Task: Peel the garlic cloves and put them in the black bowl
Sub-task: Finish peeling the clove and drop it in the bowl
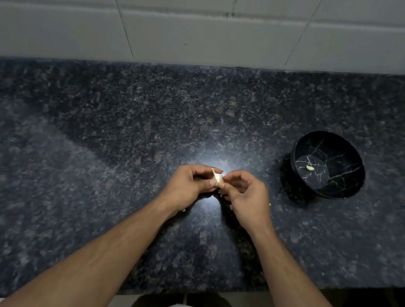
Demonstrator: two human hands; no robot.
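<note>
Left hand [188,184]: I grip the garlic clove [218,179], steadying it.
Right hand [245,194]: I pinch its skin to peel.
Black bowl [350,187]: near right, one peeled clove [310,167] inside.

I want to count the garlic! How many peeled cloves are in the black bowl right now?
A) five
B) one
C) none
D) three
B: a single pale peeled clove lies on the bottom of the black bowl, while both hands hold another garlic clove over the counter.
</note>
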